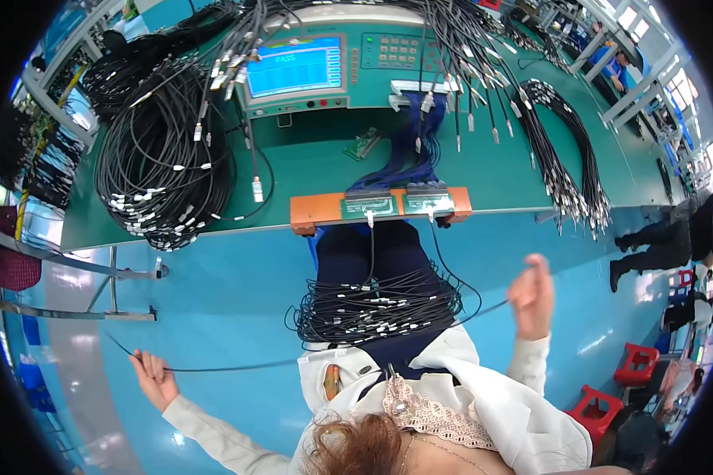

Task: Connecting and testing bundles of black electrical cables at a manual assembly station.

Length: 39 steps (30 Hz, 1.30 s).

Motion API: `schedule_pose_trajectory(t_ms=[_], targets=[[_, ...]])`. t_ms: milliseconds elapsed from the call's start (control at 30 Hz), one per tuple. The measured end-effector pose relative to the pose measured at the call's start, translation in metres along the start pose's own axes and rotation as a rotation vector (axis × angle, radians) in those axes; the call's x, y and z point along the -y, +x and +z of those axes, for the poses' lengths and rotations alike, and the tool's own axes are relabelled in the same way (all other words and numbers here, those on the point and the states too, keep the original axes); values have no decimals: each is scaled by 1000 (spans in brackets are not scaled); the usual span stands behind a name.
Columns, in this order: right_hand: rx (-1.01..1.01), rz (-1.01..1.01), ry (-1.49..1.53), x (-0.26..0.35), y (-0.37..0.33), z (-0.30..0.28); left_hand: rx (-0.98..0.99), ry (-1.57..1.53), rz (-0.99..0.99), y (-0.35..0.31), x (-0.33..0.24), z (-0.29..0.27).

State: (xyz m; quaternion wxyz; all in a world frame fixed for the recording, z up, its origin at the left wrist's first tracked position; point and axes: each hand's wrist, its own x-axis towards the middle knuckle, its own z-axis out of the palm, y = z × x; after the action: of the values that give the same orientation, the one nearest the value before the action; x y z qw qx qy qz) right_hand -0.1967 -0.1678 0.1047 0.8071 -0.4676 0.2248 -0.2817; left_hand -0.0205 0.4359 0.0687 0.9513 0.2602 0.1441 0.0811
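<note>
A factory workshop — green workbench (483,170), test instrument (296,68) with lit screen, heaped black cables (162,150), glossy blue floor (214,285), red stools (636,365), co-worker in blue (615,67) beyond

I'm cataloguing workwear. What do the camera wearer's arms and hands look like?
Long off-white sleeves cover both arms to about the wrists. The left hand and right hand are ungloved; the right is blurred, hiding fine detail.
</note>
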Motion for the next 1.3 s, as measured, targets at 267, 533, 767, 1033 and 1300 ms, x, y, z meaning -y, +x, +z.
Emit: schedule_pose_trajectory(t_ms=[267,533,767,1033,1300], targets=[[-155,-123,-359,49,33,-63,306,45,-237,34,21,36],[136,-287,-1193,-97,73,51,914,1579,377,-88,341,143],[118,-146,-1333,-114,33,16,857,1869,126,-131,332,118],[-684,-318,-1077,-23,54,-136,-238,1744,331,42,80,-79],[-354,-461,-522,28,70,-67,79,1086,98,-18,150,75]])
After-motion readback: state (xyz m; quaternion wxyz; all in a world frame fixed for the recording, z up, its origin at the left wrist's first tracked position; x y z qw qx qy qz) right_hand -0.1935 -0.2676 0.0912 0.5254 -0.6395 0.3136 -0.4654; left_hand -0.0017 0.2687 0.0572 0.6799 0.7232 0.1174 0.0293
